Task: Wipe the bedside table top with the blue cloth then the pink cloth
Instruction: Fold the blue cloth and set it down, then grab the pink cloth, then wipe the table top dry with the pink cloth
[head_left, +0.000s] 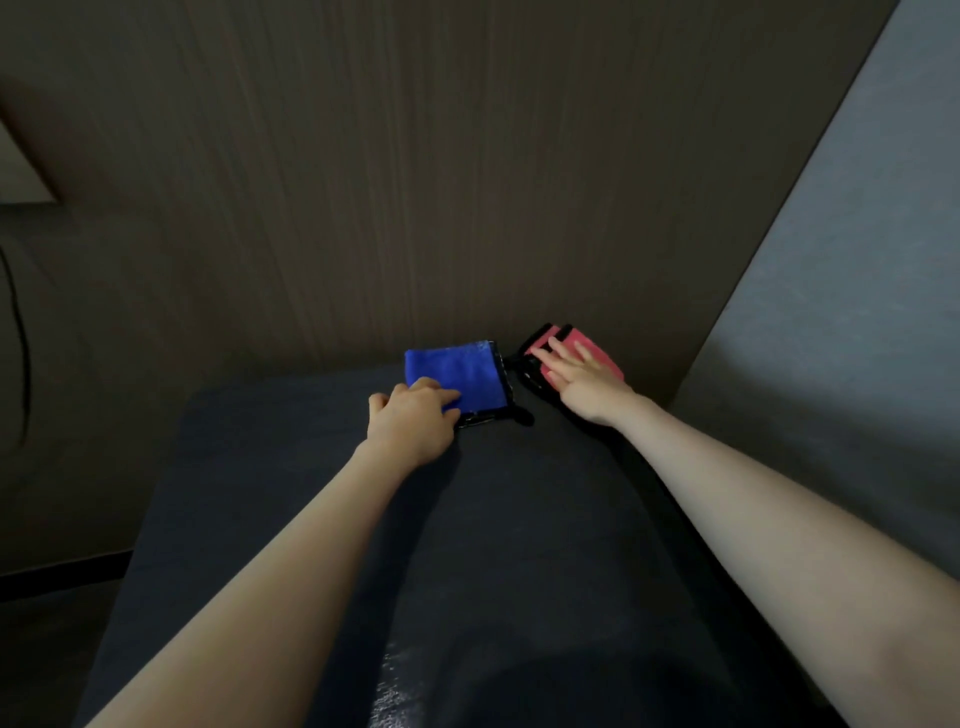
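Left hand (410, 421) curls its grip on the blue cloth (454, 376); right hand (576, 376) lies flat-fingered on the pink cloth (597, 353). Sweeping the tabletop (291, 467) evenly would serve best.

A single wide-angle view is given, taken from the person's head and aimed forward and down along both forearms. The dark bench (291, 519) is seen closely from above, its far edge set against the panelled wall (415, 182).
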